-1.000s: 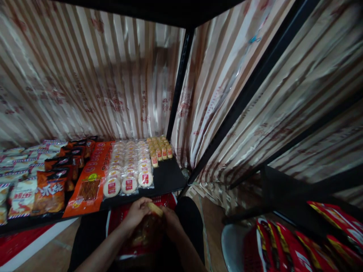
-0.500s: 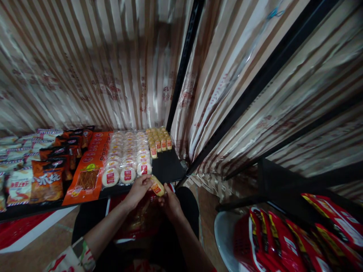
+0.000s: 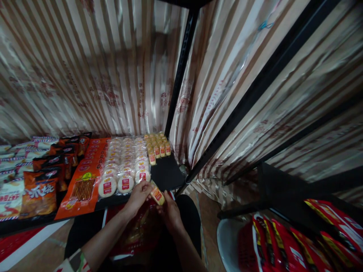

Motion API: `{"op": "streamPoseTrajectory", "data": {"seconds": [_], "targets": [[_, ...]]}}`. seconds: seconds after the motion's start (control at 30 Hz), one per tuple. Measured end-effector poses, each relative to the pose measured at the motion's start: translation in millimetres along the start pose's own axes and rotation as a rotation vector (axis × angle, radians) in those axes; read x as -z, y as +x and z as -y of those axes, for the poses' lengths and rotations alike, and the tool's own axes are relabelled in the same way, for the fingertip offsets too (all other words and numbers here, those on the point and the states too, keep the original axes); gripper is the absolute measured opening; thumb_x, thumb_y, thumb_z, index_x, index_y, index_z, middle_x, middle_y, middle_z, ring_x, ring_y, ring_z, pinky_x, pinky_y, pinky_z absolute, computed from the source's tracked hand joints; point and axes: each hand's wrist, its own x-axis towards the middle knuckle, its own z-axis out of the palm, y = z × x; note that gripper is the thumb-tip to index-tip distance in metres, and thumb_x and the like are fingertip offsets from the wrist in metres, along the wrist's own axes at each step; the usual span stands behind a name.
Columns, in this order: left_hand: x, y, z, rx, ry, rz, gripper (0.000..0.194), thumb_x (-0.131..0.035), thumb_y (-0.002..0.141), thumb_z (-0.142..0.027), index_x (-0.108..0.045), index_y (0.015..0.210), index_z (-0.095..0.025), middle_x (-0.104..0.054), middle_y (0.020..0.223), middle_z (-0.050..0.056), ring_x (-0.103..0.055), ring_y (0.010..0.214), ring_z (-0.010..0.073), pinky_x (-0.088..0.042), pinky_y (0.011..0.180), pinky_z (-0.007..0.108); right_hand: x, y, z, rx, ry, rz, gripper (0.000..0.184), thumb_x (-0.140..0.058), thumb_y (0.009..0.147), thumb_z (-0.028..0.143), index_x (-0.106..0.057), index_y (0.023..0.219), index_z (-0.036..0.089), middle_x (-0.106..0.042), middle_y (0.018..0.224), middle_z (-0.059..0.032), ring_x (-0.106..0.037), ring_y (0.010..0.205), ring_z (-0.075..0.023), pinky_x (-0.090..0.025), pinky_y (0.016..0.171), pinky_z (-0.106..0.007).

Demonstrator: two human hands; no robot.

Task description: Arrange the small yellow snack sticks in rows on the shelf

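Between my two hands is a small yellow wrapped snack roll point(image 3: 157, 195) with a red label facing up. My left hand point(image 3: 139, 196) pinches its upper left end, and my right hand point(image 3: 169, 211) grips the lower right end. Just beyond, on the black shelf point(image 3: 167, 173), similar yellow snack rolls point(image 3: 157, 147) stand in short rows at the back corner. Left of them lie rows of round white wrapped rice crackers point(image 3: 125, 184). Under my hands, a red basket point(image 3: 133, 241) between my knees holds more wrapped pieces, dim and hard to make out.
Further left on the shelf are a flat orange snack packet point(image 3: 85, 181), orange-and-black chip bags point(image 3: 39, 194) and white bags point(image 3: 11, 198). Black posts point(image 3: 181, 71) rise before a striped curtain point(image 3: 121, 75). At right, red packets point(image 3: 286, 241) fill a basket beside a pale stool point(image 3: 227, 241).
My hands have lifted the snack roll from over the basket toward the shelf edge, and its red label has turned into view. In the last half second they stay nearly still while the view tilts slightly.
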Motion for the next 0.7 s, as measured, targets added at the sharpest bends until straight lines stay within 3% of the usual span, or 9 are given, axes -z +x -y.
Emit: {"op": "streamPoseTrajectory", "data": {"seconds": [0.13,0.27,0.47,0.7], "targets": [[0.6,1.9,1.2,0.010,-0.009,-0.023,0.036,-0.061,0.065,-0.049,-0.055,0.072,-0.015,-0.052,0.051,-0.004,-0.047,0.045,0.0077,-0.033,0.043,0.019,4.5,-2.2,1.6,0.112,-0.142,-0.051,0.045,-0.045,0.080,0.053,-0.056,0.107,0.019,-0.065,0.098,-0.0054,-0.062,0.080,-0.0157,-0.048,0.066,-0.024],[-1.9,1.0,-1.6,0.007,-0.008,-0.025,0.035,-0.060,0.067,-0.049,-0.054,0.071,-0.015,-0.052,0.050,-0.005,-0.047,0.043,0.0075,-0.034,0.042,0.019,9.4,-4.4,0.7,0.286,-0.383,-0.056,0.043,-0.045,0.082,0.048,-0.054,0.112,0.019,-0.061,0.110,-0.0068,-0.055,0.103,-0.0186,-0.042,0.090,-0.030],[-7.9,2.9,-2.5,0.029,-0.040,-0.050,0.041,-0.062,0.062,-0.053,-0.053,0.073,-0.015,-0.052,0.050,-0.006,-0.046,0.040,0.0068,-0.034,0.040,0.019,9.6,-1.2,3.0,0.575,-0.601,-0.095,0.035,-0.053,0.079,0.039,-0.057,0.109,0.020,-0.060,0.107,-0.0080,-0.055,0.101,-0.0194,-0.044,0.089,-0.033],[-6.1,1.2,-3.3,0.019,-0.063,-0.036,0.039,-0.061,0.065,-0.050,-0.055,0.075,-0.014,-0.051,0.050,-0.006,-0.045,0.040,0.0058,-0.033,0.039,0.018,9.5,-4.6,14.5,0.641,-0.806,-0.054,0.029,-0.054,0.079,0.035,-0.059,0.104,0.022,-0.058,0.095,-0.0065,-0.055,0.090,-0.0183,-0.046,0.082,-0.031]]}}
